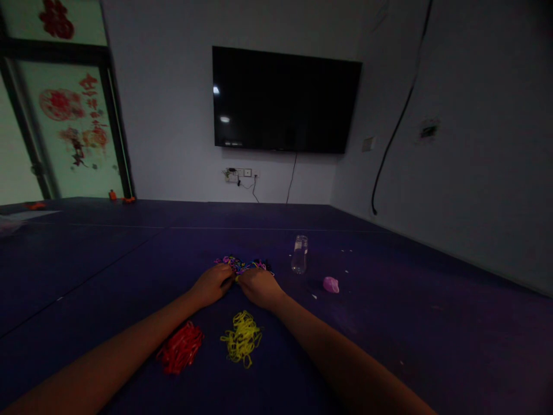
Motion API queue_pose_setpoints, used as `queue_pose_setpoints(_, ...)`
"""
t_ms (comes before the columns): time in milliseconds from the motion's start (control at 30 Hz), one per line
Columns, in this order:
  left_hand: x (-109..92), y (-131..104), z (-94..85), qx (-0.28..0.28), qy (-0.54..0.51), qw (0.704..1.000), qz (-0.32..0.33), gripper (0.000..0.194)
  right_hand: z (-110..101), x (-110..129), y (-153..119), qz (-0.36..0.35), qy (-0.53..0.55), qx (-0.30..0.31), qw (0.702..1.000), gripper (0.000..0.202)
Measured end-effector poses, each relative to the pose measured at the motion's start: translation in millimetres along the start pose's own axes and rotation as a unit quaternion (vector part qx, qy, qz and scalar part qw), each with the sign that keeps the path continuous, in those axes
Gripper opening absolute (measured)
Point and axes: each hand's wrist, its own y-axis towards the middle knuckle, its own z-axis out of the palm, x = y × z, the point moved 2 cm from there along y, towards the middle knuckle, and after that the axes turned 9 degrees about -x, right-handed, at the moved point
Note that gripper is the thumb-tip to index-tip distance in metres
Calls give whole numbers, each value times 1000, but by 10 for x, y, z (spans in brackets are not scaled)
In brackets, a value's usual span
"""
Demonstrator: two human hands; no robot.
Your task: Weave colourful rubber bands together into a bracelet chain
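Both of my hands meet at the near edge of a mixed pile of coloured bands (244, 264) on the dark blue-purple surface. My left hand (212, 284) has its fingers curled at the pile; its fingertips are too dim to show what they hold. Beside it my right hand (260, 287) is closed, with a bit of yellow showing at its fingertips, between the two hands. Nearer to me lie a heap of yellow bands (242, 339) and, to its left by my left forearm, a heap of red bands (181, 347).
Right of my hands, a clear bottle (299, 254) rests on the surface, with a pink item (330, 285) nearer and further right. Small white scraps lie around them. A television (286, 101) hangs on the far wall. Orange objects (113, 195) sit by the door.
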Motion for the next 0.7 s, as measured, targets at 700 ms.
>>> queue_pose_setpoints(700,-4,-6,-8,1,-3,1000,-7,13,-49,22,-13,-7,25,-7,1000,21)
